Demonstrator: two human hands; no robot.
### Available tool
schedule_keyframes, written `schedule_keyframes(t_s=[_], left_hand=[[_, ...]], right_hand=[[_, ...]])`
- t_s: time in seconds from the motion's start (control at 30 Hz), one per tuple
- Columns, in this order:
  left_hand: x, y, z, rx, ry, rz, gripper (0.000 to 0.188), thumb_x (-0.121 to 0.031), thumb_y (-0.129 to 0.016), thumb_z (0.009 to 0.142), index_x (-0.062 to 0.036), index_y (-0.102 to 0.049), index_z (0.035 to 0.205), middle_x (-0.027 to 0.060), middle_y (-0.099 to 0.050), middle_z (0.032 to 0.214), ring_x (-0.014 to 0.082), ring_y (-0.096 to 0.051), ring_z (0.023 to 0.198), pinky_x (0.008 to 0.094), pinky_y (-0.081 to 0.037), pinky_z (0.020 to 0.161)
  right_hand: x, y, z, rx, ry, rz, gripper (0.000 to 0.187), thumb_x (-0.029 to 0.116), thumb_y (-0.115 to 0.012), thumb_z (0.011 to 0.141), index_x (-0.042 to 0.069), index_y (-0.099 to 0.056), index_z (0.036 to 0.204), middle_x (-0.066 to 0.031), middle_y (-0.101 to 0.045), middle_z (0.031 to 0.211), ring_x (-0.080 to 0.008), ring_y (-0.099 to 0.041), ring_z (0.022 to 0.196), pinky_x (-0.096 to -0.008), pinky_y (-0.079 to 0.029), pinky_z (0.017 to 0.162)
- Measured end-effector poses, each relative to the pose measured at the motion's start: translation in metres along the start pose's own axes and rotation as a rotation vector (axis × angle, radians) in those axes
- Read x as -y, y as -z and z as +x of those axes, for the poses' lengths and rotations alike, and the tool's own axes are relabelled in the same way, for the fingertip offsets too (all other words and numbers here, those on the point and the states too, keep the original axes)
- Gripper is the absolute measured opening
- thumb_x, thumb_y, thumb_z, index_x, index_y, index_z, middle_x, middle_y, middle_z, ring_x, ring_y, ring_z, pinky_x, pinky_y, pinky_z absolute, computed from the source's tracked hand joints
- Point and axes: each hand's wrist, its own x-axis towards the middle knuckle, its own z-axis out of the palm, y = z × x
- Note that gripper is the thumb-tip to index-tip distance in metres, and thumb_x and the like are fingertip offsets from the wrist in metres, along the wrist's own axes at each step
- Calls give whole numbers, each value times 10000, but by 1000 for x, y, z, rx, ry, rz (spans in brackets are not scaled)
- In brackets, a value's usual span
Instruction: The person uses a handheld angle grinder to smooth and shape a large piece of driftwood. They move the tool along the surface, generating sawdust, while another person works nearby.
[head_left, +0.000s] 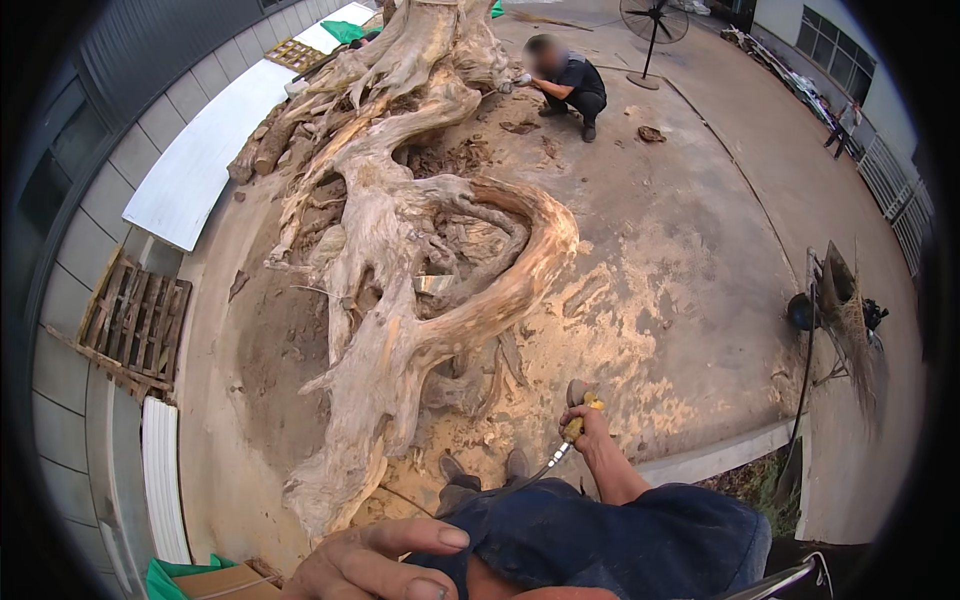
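A huge weathered tree root [385,230], grey-brown with paler sanded stretches, lies in front of me from the far middle to the lower left. My right hand [592,428] is closed around a yellow air grinder [573,430] with a round disc at its head, held off the wood to the root's right. From its handle an air hose [520,482] runs back past my waist. Close to the camera at the bottom, my left hand [375,562] has its fingers stretched and apart, holding nothing visible; part of it is cut off by the lower edge.
Pale sawdust [620,340] covers the ground right of the root. A co-worker [572,85] squats at its far end. Wooden pallet [135,318] and white panel [205,160] stand left. At right are a wheelbarrow [840,290] and, farther back, a floor fan [653,25].
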Motion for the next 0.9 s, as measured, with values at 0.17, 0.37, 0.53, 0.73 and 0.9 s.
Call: schedule_keyframes(t_s=[0.17, 0.37, 0.53, 0.73, 0.9], left_hand=[[0, 15, 6, 259, -460, 395, 256, -100, -607, 960, 22, -599, 1186, 82, -583, 941, 226, -601, 866, 423, -520, 858], [63, 43, 68, 252, -1646, 608, 221, -202, -596, 955, -99, -623, 1150, 26, -575, 1075, 301, -480, 1156, 644, -394, 996], [40, -8, 98, 125, -2013, 813, 508, -405, -503, 1039, -35, -534, 1386, 156, -647, 1234, 432, -621, 1121, 666, -430, 1043], [26, -70, 60, 532, -737, 218, 604, -452, -483, 1073, 64, -509, 1388, 347, -602, 1306, 434, -615, 1222, 559, -495, 1052], [20, -90, 39, 584, -658, 255, 568, -381, -555, 1059, 110, -530, 1345, 359, -621, 1270, 422, -633, 1209, 530, -500, 1059]], right_hand=[[3, 4, -15, -73, 10, 42, 165, 28, -586, 821, -6, -532, 972, -175, -612, 756, -338, -635, 673, -495, -528, 606], [-5, 22, 2, -46, -21, 86, 155, 51, -593, 826, -5, -534, 958, -187, -612, 747, -349, -629, 669, -496, -528, 610], [-12, -1, -15, -29, 2, 52, 65, 38, -582, 804, 5, -553, 852, -168, -598, 741, -322, -626, 671, -450, -519, 581], [-6, 44, -14, -89, 5, 78, 108, 38, -591, 804, -19, -546, 884, -204, -609, 762, -361, -613, 665, -463, -516, 586], [-26, 19, -7, -64, -63, 27, 143, 40, -597, 804, -33, -548, 915, -234, -618, 789, -393, -619, 687, -496, -520, 614]])
